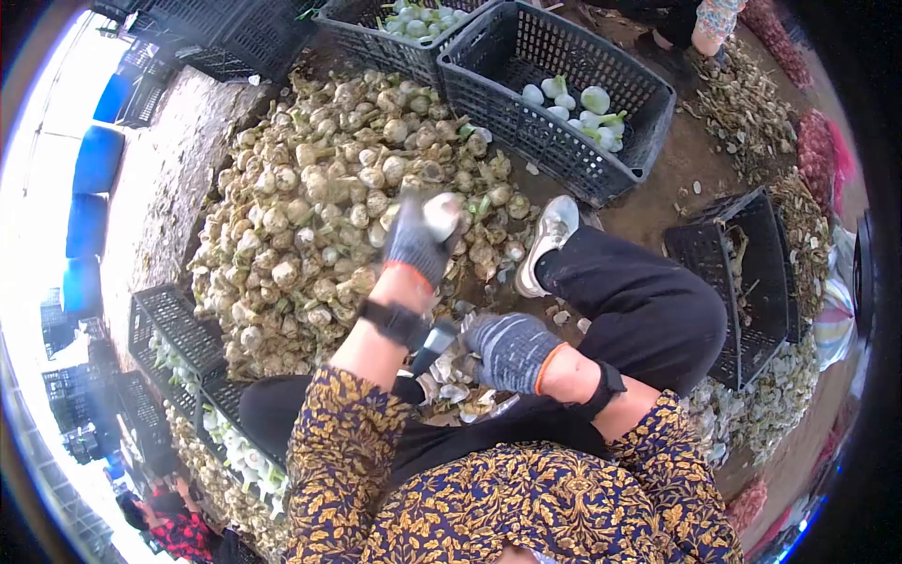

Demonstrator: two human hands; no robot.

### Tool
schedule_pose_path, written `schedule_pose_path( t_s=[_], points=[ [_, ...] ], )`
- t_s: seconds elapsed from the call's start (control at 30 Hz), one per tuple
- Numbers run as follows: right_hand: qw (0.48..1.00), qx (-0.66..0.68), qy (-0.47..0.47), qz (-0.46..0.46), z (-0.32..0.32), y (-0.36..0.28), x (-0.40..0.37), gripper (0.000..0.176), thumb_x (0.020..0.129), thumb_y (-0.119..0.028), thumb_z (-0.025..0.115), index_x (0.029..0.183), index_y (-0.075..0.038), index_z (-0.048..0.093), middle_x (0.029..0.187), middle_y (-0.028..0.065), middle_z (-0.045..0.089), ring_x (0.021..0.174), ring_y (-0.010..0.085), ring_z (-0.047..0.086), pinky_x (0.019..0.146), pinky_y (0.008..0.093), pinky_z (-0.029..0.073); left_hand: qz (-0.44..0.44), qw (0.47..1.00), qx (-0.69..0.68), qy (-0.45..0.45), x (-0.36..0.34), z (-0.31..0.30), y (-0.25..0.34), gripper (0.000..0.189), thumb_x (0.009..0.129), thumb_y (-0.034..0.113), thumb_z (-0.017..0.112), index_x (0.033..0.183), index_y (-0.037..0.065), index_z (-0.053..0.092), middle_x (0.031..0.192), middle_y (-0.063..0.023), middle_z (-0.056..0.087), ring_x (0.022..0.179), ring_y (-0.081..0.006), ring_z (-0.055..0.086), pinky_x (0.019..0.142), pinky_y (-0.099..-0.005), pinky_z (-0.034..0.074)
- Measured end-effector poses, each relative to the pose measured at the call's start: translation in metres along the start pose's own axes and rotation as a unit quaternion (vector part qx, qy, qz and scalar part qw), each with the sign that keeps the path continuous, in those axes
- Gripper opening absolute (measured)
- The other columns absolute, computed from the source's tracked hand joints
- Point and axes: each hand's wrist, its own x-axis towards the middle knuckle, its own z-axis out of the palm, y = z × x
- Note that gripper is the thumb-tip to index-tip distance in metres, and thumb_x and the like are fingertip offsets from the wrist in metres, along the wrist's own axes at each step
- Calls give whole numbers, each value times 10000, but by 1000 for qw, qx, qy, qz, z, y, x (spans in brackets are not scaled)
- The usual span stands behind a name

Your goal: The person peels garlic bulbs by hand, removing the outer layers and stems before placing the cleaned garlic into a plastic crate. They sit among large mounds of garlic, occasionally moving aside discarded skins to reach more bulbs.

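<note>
In a grey knit glove, my left hand [420, 240] is raised over the heap's near right side, fingers closed around a pale garlic bulb [441, 216]. The hand is blurred by motion. My right hand [512, 352], gloved too, is closed near my lap on a knife; its broad blade [433, 348] points left, toward my left wrist, and the handle is mostly hidden. A big heap of soil-stained garlic bulbs [319, 207] with stalk stubs lies before me. Cut skins and scraps [456, 385] are scattered below my hands.
A black crate [554, 122] ahead holds several cleaned white bulbs; another crate [376, 36] with bulbs adjoins it. Crates [178, 329] with trimmed bulbs stand left, a tilted crate [733, 282] right. A co-worker's hand [709, 38] shows top right; another person [178, 526] sits lower left.
</note>
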Motion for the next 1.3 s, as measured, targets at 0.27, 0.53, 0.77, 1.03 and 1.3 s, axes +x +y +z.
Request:
schedule_pose_path(
  t_s=[0.27,0.53,0.77,1.03,1.3],
  points=[
    [994,10,107,-12,-1,-7,1,258,716,-261,552,899,-80,569,667,150,578,565,306,556,514,409,437,137,889,397,-184,-30,42,-11,495,869,442,399,1149,40,471,1065,-118,538,998,-228,505,850,-320,395],
    [999,7,-32,-5,-5,-20,5,247,687,-189,530,856,-16,579,700,186,579,658,306,573,564,402,449,383,390,813,203,21,-181,-7,441,715,348,584,1105,146,531,1200,-181,455,1051,-354,475,846,-431,405],
    [998,-4,-60,-14,-2,-23,12,149,657,-157,484,745,-52,541,658,119,524,561,266,541,501,384,429,60,283,949,127,38,-159,38,738,601,492,645,1251,259,386,1209,-78,479,1003,-253,527,817,-376,427],
    [1000,-11,13,16,19,-4,19,214,676,-257,527,684,-52,588,612,145,553,551,301,559,470,415,426,187,461,853,158,58,-206,40,650,640,419,672,1197,185,432,920,-97,611,790,-241,593,649,-345,471],
    [937,330,50,104,38,23,44,372,750,-362,540,856,-9,591,652,144,593,573,264,593,515,387,460,137,960,244,-24,-18,-102,8,252,797,291,566,978,117,561,880,-22,566,688,-99,532,494,-245,417]
  ],
)
